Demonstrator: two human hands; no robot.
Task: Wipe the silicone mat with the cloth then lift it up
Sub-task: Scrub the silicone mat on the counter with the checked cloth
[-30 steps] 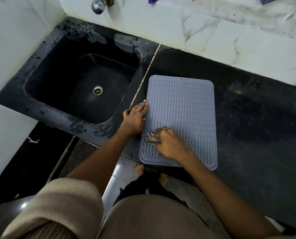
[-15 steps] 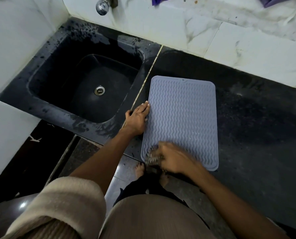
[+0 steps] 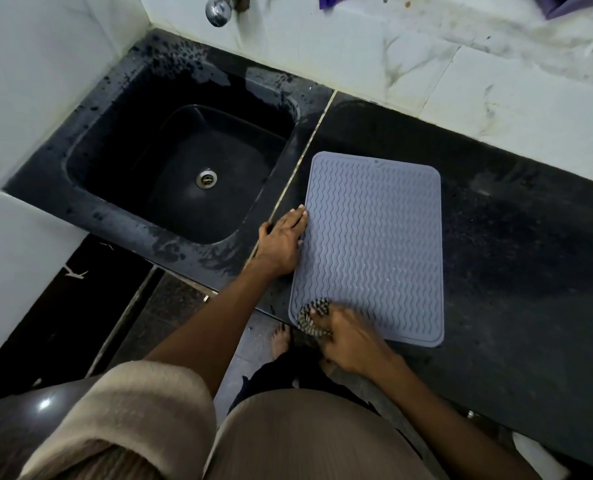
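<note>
While mat (image 3: 371,244) lies flat on counter (image 3: 516,271) | left hand (image 3: 281,240) fingers straight, pressing mat's left edge | right hand (image 3: 348,336) clutching cloth (image 3: 310,315) at near-left corner

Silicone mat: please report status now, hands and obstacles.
Left hand flat on silicone mat left edge. Right hand grips cloth at near-left corner. Mat flat on counter, nothing on it.

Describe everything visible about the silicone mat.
The silicone mat is a grey-lilac rectangle with rounded corners, a raised rim and wavy ridges across its face; it looks soft and rubbery. It lies flat on the black counter, just right of the sink, its near edge at the counter's front. The left hand rests with straight fingers on its left edge. The right hand presses a patterned cloth onto its near left corner.
</note>
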